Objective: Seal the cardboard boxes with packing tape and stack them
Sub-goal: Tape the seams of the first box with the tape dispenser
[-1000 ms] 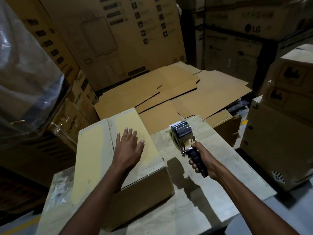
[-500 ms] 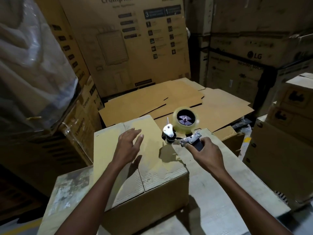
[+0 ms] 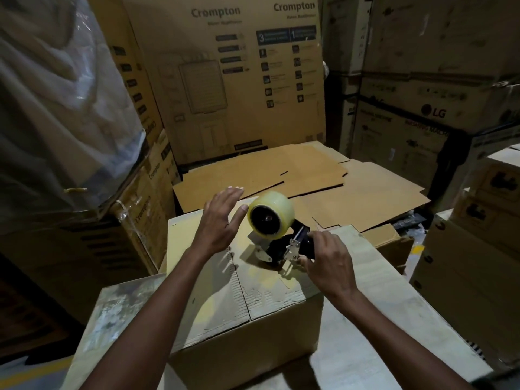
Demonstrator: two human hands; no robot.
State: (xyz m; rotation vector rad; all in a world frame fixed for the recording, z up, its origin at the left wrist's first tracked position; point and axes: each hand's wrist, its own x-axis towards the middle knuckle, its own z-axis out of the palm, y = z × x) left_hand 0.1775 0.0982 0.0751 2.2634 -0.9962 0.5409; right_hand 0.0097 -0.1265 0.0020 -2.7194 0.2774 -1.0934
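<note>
Several cartons wrapped in clear plastic [image 3: 56,114] fill the left edge, with printed brown boxes [image 3: 146,192] stacked under them. In front of these, a pale worktable [image 3: 112,319] carries one cardboard box [image 3: 253,330], whose top flaps are folded shut and meet along a seam running away from the person. The left hand [image 3: 221,220] is above the far part of the box top, fingers straight and together, thumb spread toward the tape roll [image 3: 271,218]; it holds nothing, and whether it touches the cardboard cannot be told. Just to its right a tape dispenser [image 3: 284,246] stands with its front end down on the right flap, the yellowish roll tilted up at the top. The right hand [image 3: 327,263] holds the dispenser's dark handle, fingers curled round it. Behind the table, flattened cardboard sheets [image 3: 323,187] lie overlapping in a low pile, against a tall box [image 3: 239,80] printed "Crompton". Farther right stand dark stacked cartons [image 3: 408,130] marked "LG", and lighter boxes [image 3: 478,249] rise along the right edge.
</note>
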